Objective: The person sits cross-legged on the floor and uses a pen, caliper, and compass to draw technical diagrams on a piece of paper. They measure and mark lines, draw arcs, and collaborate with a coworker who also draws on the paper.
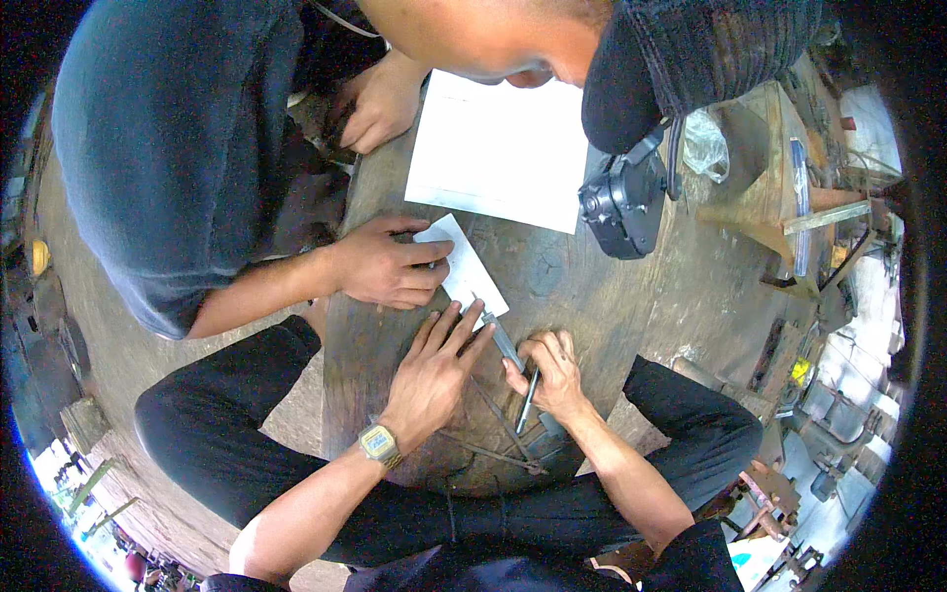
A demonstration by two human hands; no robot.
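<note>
My left hand [434,373], with a watch [379,444] at its wrist, lies with fingers stretched out over the lower edge of a small white card [464,264]. Its fingertips touch the card and the end of a slim grey metal measuring tool [503,338]. My right hand [552,373] is closed around a thin pen [528,403] that slants down toward me. Its thumb and fingers rest against the lower part of the metal tool; the tool's far end is hidden under that hand. A co-worker's hand [395,264] presses the card's left side.
A large white sheet [498,148] lies farther off on the wooden bench [592,286]. Thin dark metal rods [503,449] lie near my lap. The co-worker's head and a black device [626,202] hang over the far side. A clear plastic bag [705,146] sits at the far right.
</note>
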